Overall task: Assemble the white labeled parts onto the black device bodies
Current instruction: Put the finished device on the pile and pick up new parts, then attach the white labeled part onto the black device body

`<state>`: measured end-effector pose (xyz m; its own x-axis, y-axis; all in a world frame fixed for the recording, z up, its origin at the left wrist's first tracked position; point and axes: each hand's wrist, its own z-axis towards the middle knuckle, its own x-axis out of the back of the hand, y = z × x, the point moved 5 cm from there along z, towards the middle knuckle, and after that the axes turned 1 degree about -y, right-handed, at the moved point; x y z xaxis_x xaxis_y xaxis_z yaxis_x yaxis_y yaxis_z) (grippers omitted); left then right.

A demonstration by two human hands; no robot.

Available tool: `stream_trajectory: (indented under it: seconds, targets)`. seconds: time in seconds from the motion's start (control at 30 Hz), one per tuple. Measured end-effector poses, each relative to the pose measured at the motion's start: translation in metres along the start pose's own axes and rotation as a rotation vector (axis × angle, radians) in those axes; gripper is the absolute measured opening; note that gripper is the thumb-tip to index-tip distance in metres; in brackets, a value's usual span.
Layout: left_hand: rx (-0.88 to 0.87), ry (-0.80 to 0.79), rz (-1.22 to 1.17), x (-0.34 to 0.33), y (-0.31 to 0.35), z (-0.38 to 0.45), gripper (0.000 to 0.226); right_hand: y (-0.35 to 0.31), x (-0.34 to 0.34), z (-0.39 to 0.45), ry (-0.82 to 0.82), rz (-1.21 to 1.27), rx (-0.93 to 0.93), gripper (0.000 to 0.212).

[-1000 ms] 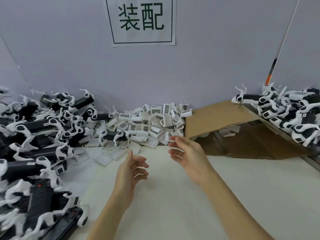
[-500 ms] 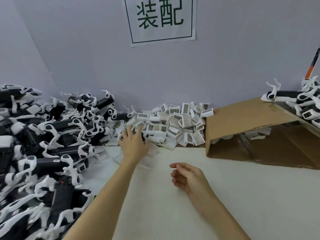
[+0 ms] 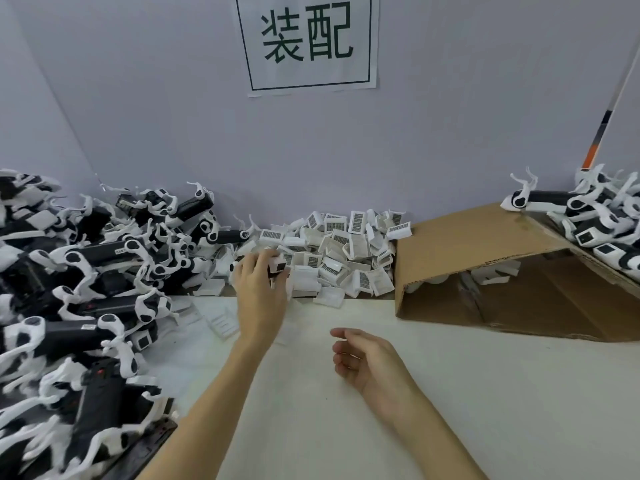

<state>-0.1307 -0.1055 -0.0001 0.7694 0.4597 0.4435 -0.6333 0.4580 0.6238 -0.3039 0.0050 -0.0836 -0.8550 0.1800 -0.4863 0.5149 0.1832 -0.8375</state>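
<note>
A heap of white labeled parts (image 3: 341, 252) with barcode stickers lies against the back wall. My left hand (image 3: 258, 296) reaches into the heap's left edge, and its fingers and thumb curl round one white labeled part (image 3: 278, 266). A big pile of black device bodies (image 3: 90, 306) with white fittings fills the left side of the table. My right hand (image 3: 367, 358) hovers low over the white table top (image 3: 485, 393), fingers loosely curled and holding nothing.
A cardboard box (image 3: 478, 244) lies on its side at the right, open toward me. More black-and-white devices (image 3: 602, 220) are stacked behind it. A few loose white parts (image 3: 221, 322) lie left of my left wrist. A paper sign (image 3: 308, 43) hangs on the wall.
My left hand went forward from the table's middle into the white parts and closed its fingers round one. My right hand drew back toward me and sank lower.
</note>
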Motion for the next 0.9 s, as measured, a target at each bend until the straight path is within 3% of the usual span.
stream_trajectory:
  seconds: [0.1,0.23,0.37,0.47,0.53,0.6,0.77,0.9]
  targets:
    - [-0.146,0.117,-0.182,0.018,0.035,-0.042,0.030,-0.005,0.004,-0.001,0.037,0.145,-0.020,0.028]
    - [-0.262,0.030,-0.430,0.021,0.061,-0.087,0.030,-0.019,0.018,-0.005,0.107,0.266,0.068,0.042]
    - [-0.034,-0.140,-0.742,0.014,0.062,-0.099,0.026,-0.028,0.023,-0.013,0.050,0.220,0.072,0.054]
    - [0.271,-0.251,-1.156,0.007,0.049,-0.097,0.026,-0.032,0.016,-0.018,-0.037,0.206,0.072,0.061]
    - [0.425,-0.337,-1.295,0.002,0.041,-0.098,0.033,-0.034,0.009,-0.021,-0.131,0.169,0.083,0.061]
    - [0.453,-0.384,-1.256,0.001,0.035,-0.097,0.034,-0.036,0.006,-0.024,-0.155,0.053,0.117,0.058]
    - [0.453,-0.500,-0.950,0.000,0.029,-0.095,0.048,-0.037,0.010,-0.021,-0.038,-0.147,0.270,0.056]
    - [0.576,-0.535,-0.868,-0.009,0.021,-0.102,0.052,-0.033,0.009,-0.021,0.003,-0.246,0.307,0.056]
